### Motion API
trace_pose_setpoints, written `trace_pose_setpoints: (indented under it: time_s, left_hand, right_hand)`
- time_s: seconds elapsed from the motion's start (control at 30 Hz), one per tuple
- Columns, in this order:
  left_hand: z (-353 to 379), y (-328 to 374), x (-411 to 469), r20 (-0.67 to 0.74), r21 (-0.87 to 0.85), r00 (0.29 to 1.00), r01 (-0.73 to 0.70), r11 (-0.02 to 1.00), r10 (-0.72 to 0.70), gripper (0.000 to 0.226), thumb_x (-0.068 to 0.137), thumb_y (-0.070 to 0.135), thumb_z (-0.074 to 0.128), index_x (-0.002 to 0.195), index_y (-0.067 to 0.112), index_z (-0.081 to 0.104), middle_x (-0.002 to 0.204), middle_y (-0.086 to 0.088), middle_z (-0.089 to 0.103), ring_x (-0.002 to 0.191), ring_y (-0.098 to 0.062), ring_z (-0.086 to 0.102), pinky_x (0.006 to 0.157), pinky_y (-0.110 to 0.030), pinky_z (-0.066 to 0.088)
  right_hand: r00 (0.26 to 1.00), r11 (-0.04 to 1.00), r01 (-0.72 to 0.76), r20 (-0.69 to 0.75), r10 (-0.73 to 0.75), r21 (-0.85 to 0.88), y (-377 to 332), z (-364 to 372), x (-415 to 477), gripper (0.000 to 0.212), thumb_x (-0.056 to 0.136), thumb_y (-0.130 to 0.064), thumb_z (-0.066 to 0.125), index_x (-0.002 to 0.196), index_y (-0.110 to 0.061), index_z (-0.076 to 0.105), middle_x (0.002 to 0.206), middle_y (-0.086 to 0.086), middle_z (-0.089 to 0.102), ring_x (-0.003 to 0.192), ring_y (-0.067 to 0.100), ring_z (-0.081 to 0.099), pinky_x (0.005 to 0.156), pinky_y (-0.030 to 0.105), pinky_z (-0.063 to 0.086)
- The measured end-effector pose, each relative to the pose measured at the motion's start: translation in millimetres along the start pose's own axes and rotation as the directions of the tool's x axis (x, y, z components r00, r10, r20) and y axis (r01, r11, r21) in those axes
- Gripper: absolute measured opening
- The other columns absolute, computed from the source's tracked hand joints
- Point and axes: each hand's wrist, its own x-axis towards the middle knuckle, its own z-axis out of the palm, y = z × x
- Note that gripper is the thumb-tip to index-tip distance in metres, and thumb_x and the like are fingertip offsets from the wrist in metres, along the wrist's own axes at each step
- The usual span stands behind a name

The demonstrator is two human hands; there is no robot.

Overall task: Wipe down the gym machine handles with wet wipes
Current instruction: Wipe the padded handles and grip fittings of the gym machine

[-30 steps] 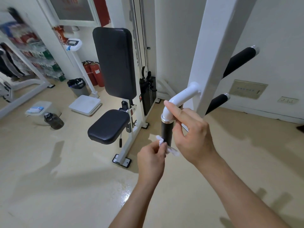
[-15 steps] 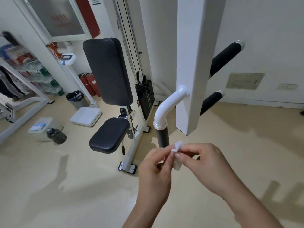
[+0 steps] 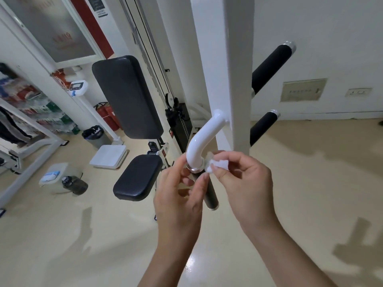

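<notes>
A white curved tube sticks out of the white post and ends in a metal ring and a black handle grip that hangs down. My right hand pinches a small crumpled white wet wipe against the right side of the ring. My left hand is at the left of the ring, its fingers apart and curled loosely in front of the top of the grip. Two more black handles, an upper handle and a lower handle, stick out to the right of the post.
The machine's black seat and back pad stand to the left. On the floor further left are a white box with a wipe pack, a dark bottle, a white scale and a bin.
Both hands pinched the wipe below the grip half a second ago. Now they are higher, at the metal ring; my right hand alone holds the wipe and my left hand has let go.
</notes>
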Motion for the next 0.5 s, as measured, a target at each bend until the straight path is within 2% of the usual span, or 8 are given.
trace_pose_setpoints:
  time_s: [0.1, 0.2, 0.33, 0.4, 0.5]
  left_hand:
    - [0.9, -4.4, 5.8, -0.039, 0.066, 0.998, -0.039, 0.997, 0.041, 0.036, 0.083, 0.014, 0.072, 0.112, 0.033, 0.063, 0.086, 0.008, 0.054, 0.079, -0.004, 0.057, 0.065, -0.007, 0.043]
    - [2.9, -9.4, 7.9, -0.050, 0.120, 0.995, -0.079, 0.990, 0.086, 0.038, 0.083, 0.023, 0.065, 0.120, 0.033, 0.059, 0.091, 0.013, 0.050, 0.081, -0.007, 0.057, 0.069, -0.015, 0.047]
    - [7.7, -19.5, 9.4, -0.075, 0.196, 0.990, -0.106, 0.975, 0.123, 0.040, 0.087, 0.012, 0.064, 0.126, 0.019, 0.059, 0.093, 0.007, 0.048, 0.081, -0.009, 0.054, 0.067, -0.020, 0.048]
    - [8.5, -22.9, 10.3, -0.073, 0.199, 0.990, -0.108, 0.974, 0.124, 0.040, 0.088, 0.014, 0.061, 0.128, 0.017, 0.057, 0.094, 0.006, 0.048, 0.081, -0.008, 0.054, 0.066, -0.018, 0.046]
    - [8.4, -23.7, 11.5, -0.074, 0.188, 0.988, -0.120, 0.975, 0.136, 0.041, 0.088, 0.012, 0.061, 0.129, 0.015, 0.057, 0.094, 0.006, 0.047, 0.083, -0.003, 0.052, 0.069, -0.011, 0.044]
  right_hand:
    - [0.997, 0.992, 0.070, 0.037, -0.066, -0.107, 4.2, 14.3, 0.0, 0.024, 0.084, -0.004, 0.068, 0.078, -0.027, 0.068, 0.078, -0.012, 0.073, 0.074, 0.000, 0.068, 0.067, 0.009, 0.048]
    - [0.991, 0.972, 0.096, 0.107, -0.074, -0.215, 11.3, 12.2, 6.1, 0.033, 0.087, -0.005, 0.063, 0.077, -0.037, 0.061, 0.081, -0.015, 0.072, 0.080, -0.001, 0.068, 0.073, 0.014, 0.051]
    - [0.984, 0.951, 0.059, 0.179, -0.004, -0.303, 17.4, 10.3, 15.5, 0.021, 0.086, -0.009, 0.063, 0.084, -0.029, 0.067, 0.083, -0.010, 0.074, 0.083, 0.002, 0.068, 0.081, 0.027, 0.055]
    - [0.983, 0.965, 0.117, 0.164, -0.079, -0.234, 12.1, 14.9, 16.1, 0.015, 0.087, -0.009, 0.063, 0.088, -0.022, 0.071, 0.083, -0.009, 0.074, 0.081, 0.004, 0.069, 0.077, 0.020, 0.054]
    - [0.985, 0.978, 0.137, 0.129, -0.117, -0.158, 6.6, 21.5, 15.7, 0.023, 0.088, -0.006, 0.063, 0.087, -0.028, 0.070, 0.086, -0.012, 0.073, 0.082, 0.001, 0.068, 0.072, 0.009, 0.049]
